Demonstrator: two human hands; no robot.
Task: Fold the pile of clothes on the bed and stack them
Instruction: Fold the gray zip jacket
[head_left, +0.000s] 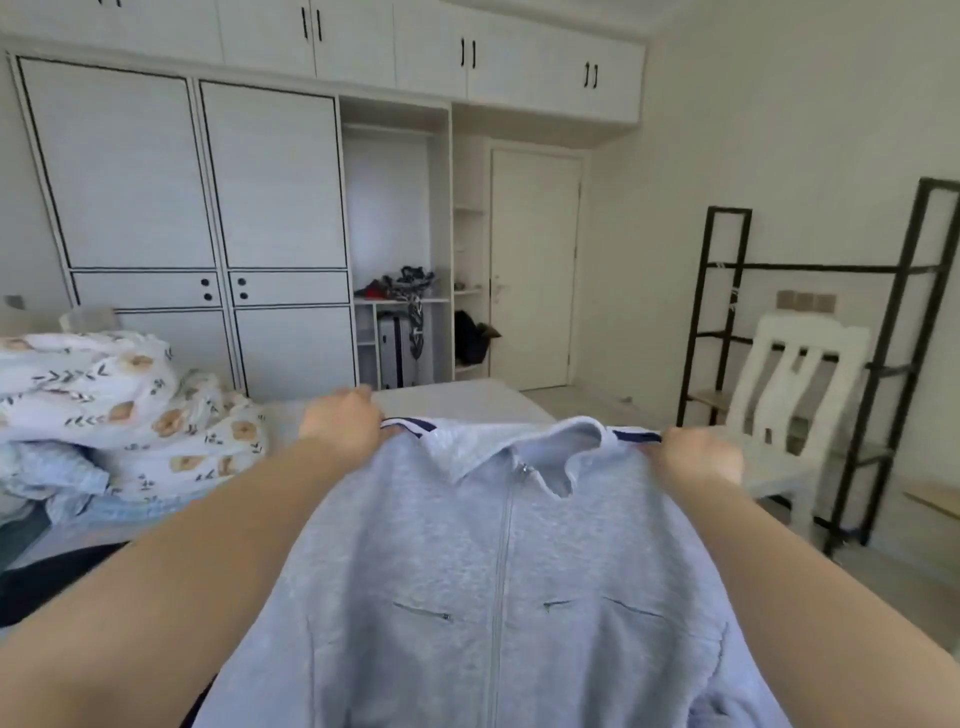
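Head view: one grey jacket (498, 571) is held up between two hands, front facing the camera, its one zip running down the middle and closed up to the collar. The left hand (343, 423) grips the jacket's left-side shoulder, fingers curled over the cloth; the right hand (701, 457) grips the other shoulder the same way, fingers curled and mostly hidden behind the fabric. Just beside each set of fingers, toward the collar, a dark blue and white stripe runs along the shoulder, two stripes in all. The collar lies open between the hands. Below the fingers the jacket hangs down toward the camera, with two small zipped pockets, one on each side of the zip. Beyond the fingers lies the bed (467, 397). Left of the left hand's fingers one patterned quilt (104, 395) is bundled on the bed, and below it lies crumpled light blue cloth (57, 483); how many pieces cannot be told. Right of the right hand's fingers stands one white chair (795, 374), and behind it one black rack (883, 322). Far beyond the hands are a white wardrobe (197, 208) and one closed door (535, 270).
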